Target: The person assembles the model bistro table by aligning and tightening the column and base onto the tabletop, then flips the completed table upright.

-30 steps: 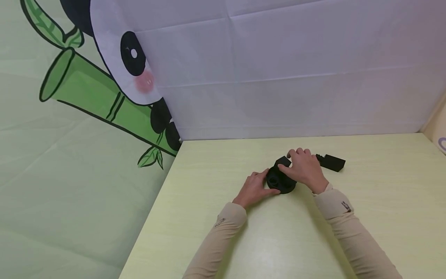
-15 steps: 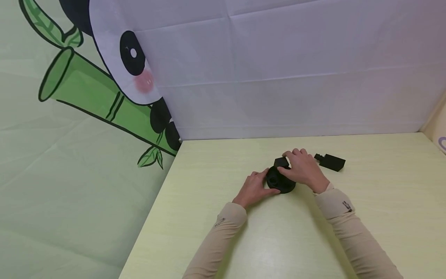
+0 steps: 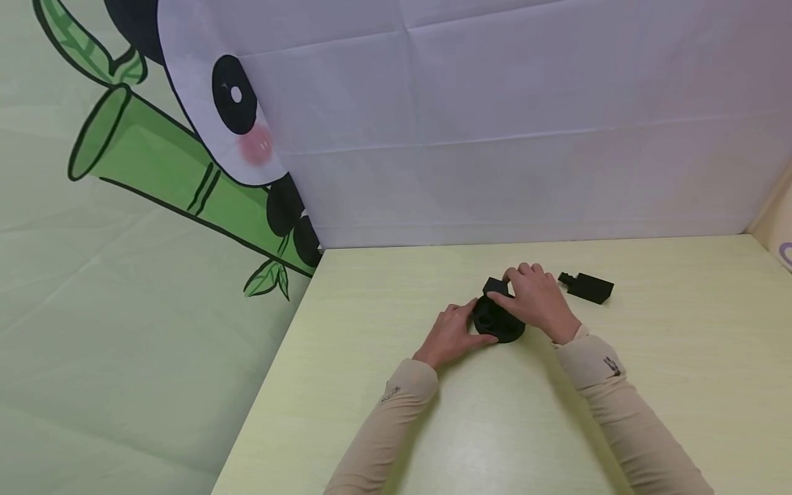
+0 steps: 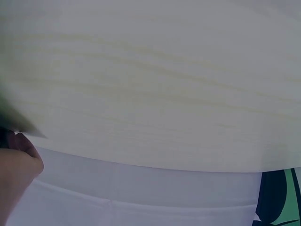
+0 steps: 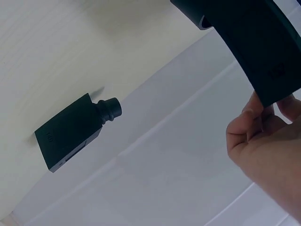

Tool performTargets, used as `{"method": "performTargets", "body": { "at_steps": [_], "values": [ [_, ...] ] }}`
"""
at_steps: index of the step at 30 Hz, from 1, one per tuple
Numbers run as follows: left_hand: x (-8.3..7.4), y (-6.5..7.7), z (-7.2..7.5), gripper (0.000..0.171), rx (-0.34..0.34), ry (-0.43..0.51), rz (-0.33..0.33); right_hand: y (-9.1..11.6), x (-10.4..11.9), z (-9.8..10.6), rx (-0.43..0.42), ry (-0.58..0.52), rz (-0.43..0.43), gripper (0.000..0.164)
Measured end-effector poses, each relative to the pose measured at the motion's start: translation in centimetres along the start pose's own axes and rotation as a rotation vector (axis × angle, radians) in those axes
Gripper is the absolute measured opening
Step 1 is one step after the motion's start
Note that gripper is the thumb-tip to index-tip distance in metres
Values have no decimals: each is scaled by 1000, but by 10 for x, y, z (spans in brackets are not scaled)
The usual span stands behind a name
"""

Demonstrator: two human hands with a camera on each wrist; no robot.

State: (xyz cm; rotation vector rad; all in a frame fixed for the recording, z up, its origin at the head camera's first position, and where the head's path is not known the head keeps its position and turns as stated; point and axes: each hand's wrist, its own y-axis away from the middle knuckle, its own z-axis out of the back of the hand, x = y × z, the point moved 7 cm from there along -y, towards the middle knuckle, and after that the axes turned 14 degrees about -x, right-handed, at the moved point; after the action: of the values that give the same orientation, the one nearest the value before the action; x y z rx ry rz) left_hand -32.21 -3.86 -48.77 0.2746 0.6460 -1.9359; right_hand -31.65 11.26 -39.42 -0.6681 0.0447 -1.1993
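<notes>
One base (image 3: 500, 328). Two blocks — near block (image 3: 495, 286) at its 12 o'clock, far block (image 3: 590, 289) towards 2 o'clock. Two grips — left grip (image 3: 454, 335) at 8 o'clock, right grip (image 3: 540, 300) at 2. Two sleeves (image 3: 382, 426), one counter (image 3: 346, 309); one printed eye (image 3: 224, 79), one bamboo (image 3: 167, 161), both towards 10 o'clock.

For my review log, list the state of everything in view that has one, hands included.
Left hand: thumb and fingers around the base's side.
Right hand: gripping the held block.
Round black base: on the table, held by the left hand.
Held block: gripped, at the base; whether it is attached can't be told.
Loose black block: lying on the table, untouched, apart from the base.
Backdrop cloth: hanging, creased.
</notes>
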Motion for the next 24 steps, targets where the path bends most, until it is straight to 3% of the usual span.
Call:
{"method": "performTargets", "body": {
  "at_steps": [15,24],
  "values": [
    [-1,-3,1,88,-2,14,1,-5,2,-1,-17,35,3,48],
    [5,8,3,88,15,19,-7,6,14,-6,-56,38,-15,46]
  ]
}}
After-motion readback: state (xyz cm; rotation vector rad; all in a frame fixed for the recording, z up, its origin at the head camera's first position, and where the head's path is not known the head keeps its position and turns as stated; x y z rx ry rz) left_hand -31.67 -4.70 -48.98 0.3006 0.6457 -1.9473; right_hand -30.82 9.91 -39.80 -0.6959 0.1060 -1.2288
